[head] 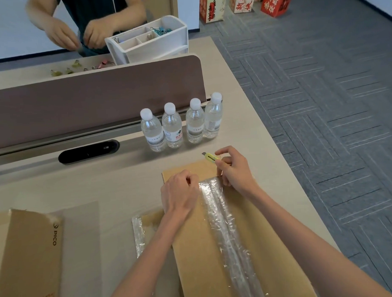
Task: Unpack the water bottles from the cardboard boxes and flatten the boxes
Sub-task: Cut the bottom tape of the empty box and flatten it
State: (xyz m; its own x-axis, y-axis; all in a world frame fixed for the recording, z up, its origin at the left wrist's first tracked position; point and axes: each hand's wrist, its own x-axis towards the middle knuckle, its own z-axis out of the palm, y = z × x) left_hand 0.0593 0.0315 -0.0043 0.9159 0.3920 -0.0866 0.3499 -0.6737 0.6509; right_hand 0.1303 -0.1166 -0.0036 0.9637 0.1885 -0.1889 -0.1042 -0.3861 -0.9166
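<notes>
Lower centre of the frame, a flattened cardboard box [198, 248] lies on the bench [125, 184] with a wrinkled strip of clear tape [221, 214] running down its length. The four water bottles [172, 127] already stand upright in a row at mid-frame, well apart from it, and a second cardboard box [27, 254] waits at lower left.

The step in hand looks like slitting that tape. To do it well, set the blade on the seam under the tape, cut shallow, draw along the seam, and keep the holding hand off the cutting line.

The right hand [235, 169] is clamped round a yellow utility knife [211, 157], its blade pointing to upper left just past the box's far edge. The left hand [180, 193] sits knuckles-up on the cardboard beside the tape's end, fingers curled under. Whether they pinch anything cannot be told.
</notes>
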